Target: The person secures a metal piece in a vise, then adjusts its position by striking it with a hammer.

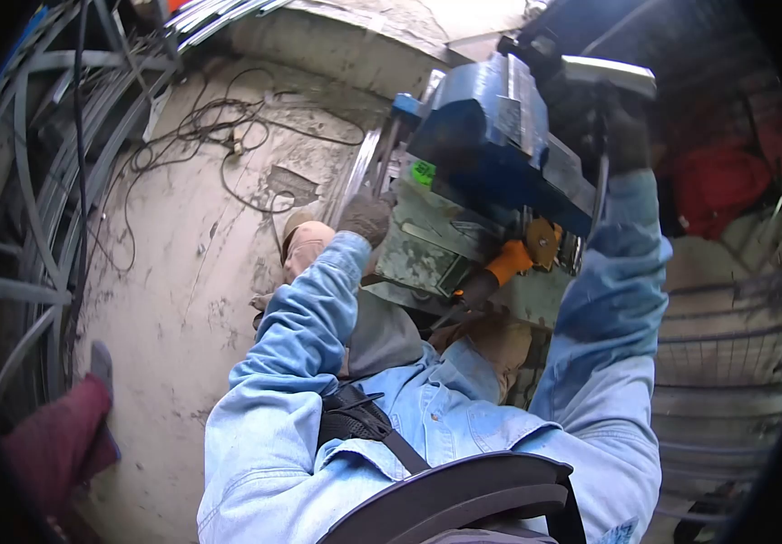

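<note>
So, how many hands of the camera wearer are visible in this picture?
2. The left hand is by the shiny metal strips, beside the blue machine; the right hand is on the machine's other side, dark and blurred.

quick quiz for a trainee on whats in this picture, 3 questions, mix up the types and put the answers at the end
1. True or false: in the picture, the tangled cable lies to the right of the blue machine.

2. Multiple choice: what is the main body colour of the tool just below the blue machine?
a) pink
b) orange
c) white

3. Fill in the blank (left or right, the person's own): the ____ hand is nearer the top edge of the picture than the other hand.

Key: 1. false; 2. b; 3. right
</note>
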{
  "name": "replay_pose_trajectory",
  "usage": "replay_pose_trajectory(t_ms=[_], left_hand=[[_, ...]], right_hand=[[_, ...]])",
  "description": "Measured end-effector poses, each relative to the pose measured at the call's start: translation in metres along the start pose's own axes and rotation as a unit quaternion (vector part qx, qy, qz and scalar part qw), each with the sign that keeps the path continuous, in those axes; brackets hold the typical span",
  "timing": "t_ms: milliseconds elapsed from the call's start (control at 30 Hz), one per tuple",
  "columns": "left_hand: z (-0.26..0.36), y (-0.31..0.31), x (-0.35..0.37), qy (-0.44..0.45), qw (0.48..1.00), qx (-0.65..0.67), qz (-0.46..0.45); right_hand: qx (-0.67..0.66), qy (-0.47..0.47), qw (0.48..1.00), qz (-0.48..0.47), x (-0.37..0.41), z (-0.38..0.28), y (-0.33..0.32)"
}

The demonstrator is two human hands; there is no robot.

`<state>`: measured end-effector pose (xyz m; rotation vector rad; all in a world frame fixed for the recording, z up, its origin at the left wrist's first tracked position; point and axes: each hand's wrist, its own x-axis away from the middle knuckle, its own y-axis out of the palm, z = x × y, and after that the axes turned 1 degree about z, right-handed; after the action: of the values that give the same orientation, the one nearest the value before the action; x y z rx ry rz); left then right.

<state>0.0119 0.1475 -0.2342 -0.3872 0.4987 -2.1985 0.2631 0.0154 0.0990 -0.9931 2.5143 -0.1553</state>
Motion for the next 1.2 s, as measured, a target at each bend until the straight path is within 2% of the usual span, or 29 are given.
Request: replay_pose_trajectory(t_ms=[33,100,200,267,300,367,433,500,533,567,633,667,700,733,767,800,833,867,900,1000,1067,1200], left_hand=[[0.025,-0.018,0.012,-0.06,0.997,0.043,-0.008],[0.024,-0.02,0.013,-0.07,0.996,0.062,-0.013],[0.022,-0.019,0.014,-0.064,0.993,0.095,-0.024],[0.026,-0.024,0.014,-0.062,0.992,0.097,-0.047],[0.03,-0.025,0.016,-0.063,0.992,0.094,-0.049],[0.04,-0.032,0.022,-0.087,0.995,0.044,-0.026],[0.049,-0.038,0.032,-0.089,0.996,-0.001,-0.02],[0.051,-0.036,0.037,-0.013,0.997,-0.073,-0.026],[0.035,-0.018,0.033,0.053,0.995,-0.069,0.041],[0.03,-0.017,0.031,0.057,0.995,-0.068,0.041],[0.023,-0.021,0.022,0.019,0.994,0.108,0.024],[0.008,-0.007,0.011,0.057,0.988,0.139,0.041],[0.009,-0.011,0.01,0.017,0.991,0.13,0.006],[0.012,-0.014,0.01,-0.017,0.992,0.119,-0.033],[0.014,-0.016,0.014,0.015,0.993,0.119,0.0],[0.018,-0.014,0.016,-0.01,0.991,0.135,0.018],[0.021,-0.017,0.02,0.02,0.99,0.131,0.037],[0.007,-0.004,0.016,0.088,0.978,0.161,0.103],[0.012,-0.011,0.02,0.076,0.985,0.122,0.096],[0.007,-0.01,0.012,0.081,0.985,0.107,0.112],[0.005,-0.016,0.005,0.043,0.995,0.092,-0.008],[0.014,-0.026,0.005,0.001,0.993,0.092,-0.069]], right_hand=[[0.021,0.14,0.989,0.047,0.021,-0.027,0.006],[0.055,0.141,0.985,0.085,0.035,-0.013,0.002],[0.103,0.18,0.974,0.092,0.049,0.004,-0.005],[0.187,0.152,0.968,0.073,0.052,0.013,-0.013],[0.185,0.155,0.968,0.075,0.05,0.016,-0.016],[0.234,0.076,0.967,0.063,0.044,0.019,-0.019],[0.236,0.084,0.967,0.055,0.035,0.014,-0.026],[0.243,0.097,0.964,0.051,0.027,0.004,-0.031],[0.223,0.088,0.97,0.049,0.024,0.0,-0.028],[0.224,0.087,0.969,0.052,0.022,-0.001,-0.024],[0.166,0.048,0.985,0.032,0.021,0.0,-0.014],[0.202,-0.073,0.976,-0.035,0.015,0.019,-0.016],[0.243,-0.189,0.946,-0.098,0.015,0.032,-0.02],[0.311,-0.081,0.939,-0.121,0.03,0.0,0.001],[0.251,0.09,0.96,-0.081,0.037,-0.014,0.018],[0.255,0.042,0.961,-0.098,0.044,-0.015,0.026],[0.281,0.011,0.951,-0.126,0.043,-0.008,0.022],[0.288,-0.007,0.949,-0.131,0.046,-0.011,0.027],[0.35,0.003,0.927,-0.138,0.044,-0.016,0.027],[0.338,0.038,0.928,-0.151,0.043,-0.039,0.029],[0.342,-0.022,0.928,-0.145,0.039,-0.044,0.024],[0.357,-0.074,0.921,-0.134,0.03,-0.041,0.015]])
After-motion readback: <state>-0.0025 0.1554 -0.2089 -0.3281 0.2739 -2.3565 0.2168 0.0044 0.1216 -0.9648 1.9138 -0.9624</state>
